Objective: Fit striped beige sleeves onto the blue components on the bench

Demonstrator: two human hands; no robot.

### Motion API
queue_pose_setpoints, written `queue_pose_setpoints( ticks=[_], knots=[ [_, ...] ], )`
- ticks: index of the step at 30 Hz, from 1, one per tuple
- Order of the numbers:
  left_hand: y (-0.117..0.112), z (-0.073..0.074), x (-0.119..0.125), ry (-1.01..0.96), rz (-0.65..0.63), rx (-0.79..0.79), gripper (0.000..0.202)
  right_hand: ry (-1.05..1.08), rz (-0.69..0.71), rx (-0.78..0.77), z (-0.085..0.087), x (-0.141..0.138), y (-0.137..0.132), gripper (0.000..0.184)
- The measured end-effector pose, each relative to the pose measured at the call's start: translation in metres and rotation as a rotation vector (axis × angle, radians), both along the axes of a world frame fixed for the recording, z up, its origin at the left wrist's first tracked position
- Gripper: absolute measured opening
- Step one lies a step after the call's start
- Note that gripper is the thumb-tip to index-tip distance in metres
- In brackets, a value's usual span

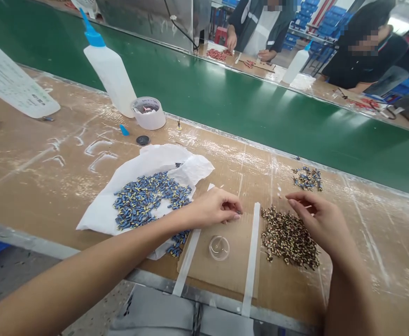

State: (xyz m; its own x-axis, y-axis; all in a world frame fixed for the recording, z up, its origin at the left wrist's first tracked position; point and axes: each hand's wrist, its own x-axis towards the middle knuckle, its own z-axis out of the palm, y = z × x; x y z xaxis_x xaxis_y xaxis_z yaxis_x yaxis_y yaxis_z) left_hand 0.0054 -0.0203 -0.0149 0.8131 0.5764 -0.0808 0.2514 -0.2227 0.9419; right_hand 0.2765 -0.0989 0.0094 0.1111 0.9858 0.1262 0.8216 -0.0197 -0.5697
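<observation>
My left hand (222,207) is over a taped cardboard sheet (222,275), its fingers closed in a pinch. A tiny bluish bit shows at the fingertips, probably one of the small blue-and-yellow pieces (137,200) heaped on white paper to the left. Below that hand stands a small clear round dish (219,248). My right hand (313,214) hovers at the upper edge of a pile of small dark brown-and-cream pieces (288,240). Its thumb and forefinger come together; whatever they hold is too small to make out.
Farther back lie a small group of joined-looking pieces (307,178), a tape roll (148,113), a black cap (143,140) and a blue nozzle cap (123,130). White bottles (111,77) stand at left. Beyond the green belt (204,93), two people sit at another bench.
</observation>
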Motion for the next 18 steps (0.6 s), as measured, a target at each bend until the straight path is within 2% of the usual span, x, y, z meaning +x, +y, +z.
queue_pose_setpoints(
  ticks=[2,6,10,12,14,18],
  knots=[
    [0.000,0.000,0.001,0.001,0.009,0.017,0.012,-0.033,0.059,-0.064,-0.009,0.008,0.003,0.021],
    [-0.001,-0.002,0.001,-0.012,0.022,0.020,0.013,-0.059,0.162,-0.118,-0.023,-0.002,0.008,0.018],
    [-0.003,-0.004,0.001,-0.044,0.048,0.001,0.014,-0.118,0.172,-0.122,-0.024,-0.007,0.010,0.015],
    [-0.004,-0.004,0.002,-0.061,0.078,0.013,0.015,-0.102,0.132,-0.102,-0.020,-0.007,0.009,0.015],
    [-0.006,-0.002,0.002,-0.076,0.098,0.052,0.016,0.001,0.056,-0.055,-0.015,-0.012,0.006,0.017],
    [-0.009,0.005,0.002,-0.130,0.109,0.161,0.017,0.379,-0.030,0.042,-0.007,-0.036,-0.001,0.020]
  ],
)
